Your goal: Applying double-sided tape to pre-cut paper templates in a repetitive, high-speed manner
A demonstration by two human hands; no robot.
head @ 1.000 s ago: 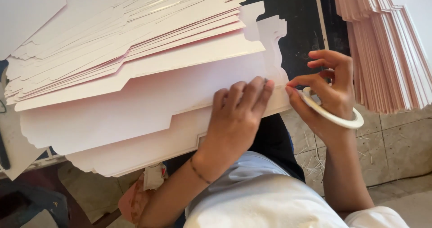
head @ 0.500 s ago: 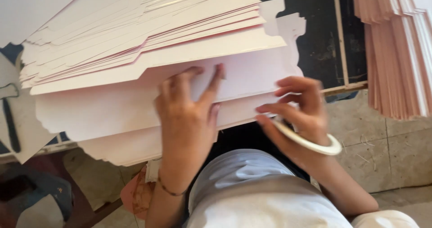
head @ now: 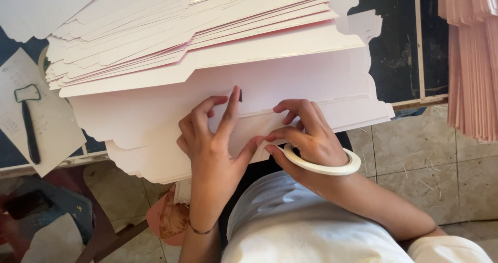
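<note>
since half a second ago the right hand has moved in from beside the pink card sheet and now rests on its near edge, meeting the left hand, which has stayed spread on that sheet. the left hand is open, fingers splayed and pressing down on the sheet, thumb touching the right fingertips, while the right hand is curled, pinching at the sheet's edge with a white tape roll ringed around it. above the sheet lies a fanned stack of cards, and left of it a scraper.
</note>
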